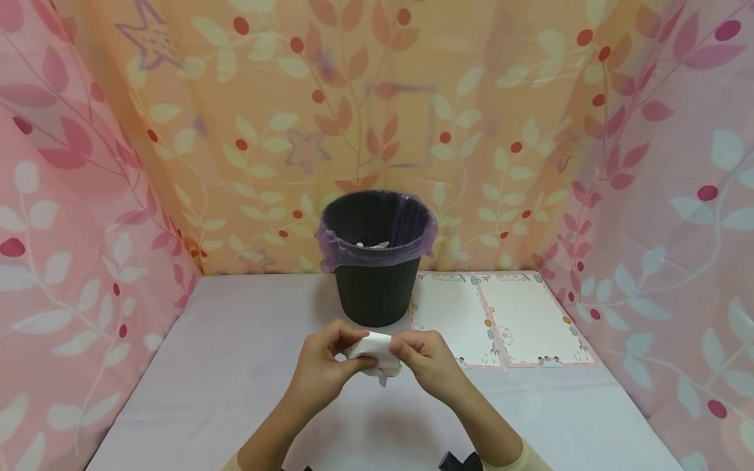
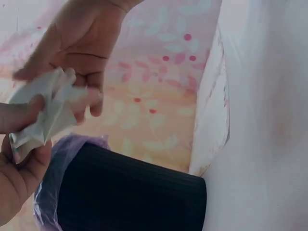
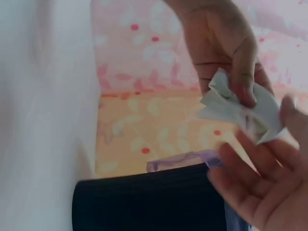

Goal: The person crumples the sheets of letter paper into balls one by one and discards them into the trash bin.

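Observation:
Between both hands, in front of the bin, is a crumpled piece of white paper [image 1: 377,347], folded unevenly with its edges sticking out. My left hand [image 1: 323,366] pinches its left side between thumb and fingers. At the paper's right edge, my right hand [image 1: 432,367] holds it with thumb and index finger. In the right wrist view the paper [image 3: 240,108] shows a small coloured mark, and the right hand's [image 3: 269,187] other fingers spread loosely below it. The left wrist view shows the paper [image 2: 48,106] blurred near the right hand's fingers.
A black bin [image 1: 377,291] lined with a purple bag [image 1: 336,252] stands behind the hands, with white scraps [image 1: 377,245] inside. Two white sheets with decorated borders [image 1: 450,314] lie to its right. Patterned cloth [image 1: 265,131] walls in the white table [image 1: 235,366] on three sides.

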Demonstrator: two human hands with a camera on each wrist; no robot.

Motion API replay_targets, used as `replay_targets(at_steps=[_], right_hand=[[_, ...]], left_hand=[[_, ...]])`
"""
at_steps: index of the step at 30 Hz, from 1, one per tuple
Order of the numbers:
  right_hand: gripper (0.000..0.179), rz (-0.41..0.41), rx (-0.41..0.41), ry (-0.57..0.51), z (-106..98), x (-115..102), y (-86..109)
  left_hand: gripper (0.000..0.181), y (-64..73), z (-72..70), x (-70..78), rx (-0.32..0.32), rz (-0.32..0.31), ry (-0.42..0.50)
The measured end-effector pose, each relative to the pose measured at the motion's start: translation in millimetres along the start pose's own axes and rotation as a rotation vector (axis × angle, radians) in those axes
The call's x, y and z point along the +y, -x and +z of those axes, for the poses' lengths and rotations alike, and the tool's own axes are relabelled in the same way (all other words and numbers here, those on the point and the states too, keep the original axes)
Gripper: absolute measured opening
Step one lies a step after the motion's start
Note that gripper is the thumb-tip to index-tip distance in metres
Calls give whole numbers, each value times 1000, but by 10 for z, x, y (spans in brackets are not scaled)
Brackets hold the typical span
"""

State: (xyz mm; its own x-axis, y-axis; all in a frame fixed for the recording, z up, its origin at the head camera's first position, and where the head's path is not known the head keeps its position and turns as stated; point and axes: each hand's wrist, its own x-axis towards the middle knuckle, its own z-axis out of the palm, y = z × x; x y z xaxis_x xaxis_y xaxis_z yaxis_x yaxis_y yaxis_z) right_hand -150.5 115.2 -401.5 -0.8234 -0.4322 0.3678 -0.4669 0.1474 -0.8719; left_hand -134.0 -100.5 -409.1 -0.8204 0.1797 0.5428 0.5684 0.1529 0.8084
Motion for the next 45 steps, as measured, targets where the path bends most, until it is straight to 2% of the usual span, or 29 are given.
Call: replay_targets(at_steps=[2,4,8,10,11,12,14,18,19,21,23,26,27,28,30,31,33,35,39,42,43,45], right_hand=[[13,-37,33,74,-10,-13,6],[11,-49,60,78,-21,-30,10],[6,-52,99,-26,-44,-42,7],[7,-54,89,-85,-48,-46,4],[7,-56,72,-115,-50,-43,4],[9,-55,50,-147,-51,-41,4],[15,-47,1,-216,-56,-37,3],[28,24,-50,-318,-87,-14,-27],[30,38,-50,-326,-97,-6,-39],[32,70,-47,-328,-113,12,-65],[32,80,-48,-325,-125,30,-79],[29,66,-98,-344,-132,54,-81],[28,59,-118,-354,-132,62,-79],[27,59,-132,-372,-131,66,-77],[24,68,-148,-428,-128,74,-70],[22,76,-147,-454,-126,79,-68],[21,96,-137,-504,-118,88,-56],[21,117,-117,-542,-107,101,-43],[23,155,-91,-502,-87,110,-35],[27,120,-102,-350,-109,81,-39],[30,78,-108,-270,-123,67,-40],[39,-68,-118,-98,-157,31,-40]], left_hand=[[42,-4,-14,18,-11,-54,2],[51,-17,-34,35,-52,-90,-16],[52,-50,-104,74,-204,-204,73],[43,-52,-136,91,-252,-262,126],[35,-50,-141,95,-261,-266,145],[31,-45,-140,94,-258,-246,150],[22,-31,-115,91,-235,-161,139],[17,-26,-29,49,-175,98,72],[18,-28,-22,40,-166,139,40],[26,-40,-35,24,-172,169,-21],[37,-53,-74,22,-210,165,-83],[62,-64,-151,53,-323,189,-133],[68,-64,-174,70,-360,216,-139],[73,-64,-194,89,-388,268,-154],[81,-62,-212,125,-413,354,-199],[80,-60,-212,136,-411,401,-228],[77,-58,-191,144,-377,485,-296],[75,-61,-149,133,-316,545,-371],[68,-71,-80,75,-192,639,-438],[57,-76,-84,30,-104,633,-460],[53,-78,-95,17,-74,623,-470],[45,-82,-123,-9,-19,599,-480]])
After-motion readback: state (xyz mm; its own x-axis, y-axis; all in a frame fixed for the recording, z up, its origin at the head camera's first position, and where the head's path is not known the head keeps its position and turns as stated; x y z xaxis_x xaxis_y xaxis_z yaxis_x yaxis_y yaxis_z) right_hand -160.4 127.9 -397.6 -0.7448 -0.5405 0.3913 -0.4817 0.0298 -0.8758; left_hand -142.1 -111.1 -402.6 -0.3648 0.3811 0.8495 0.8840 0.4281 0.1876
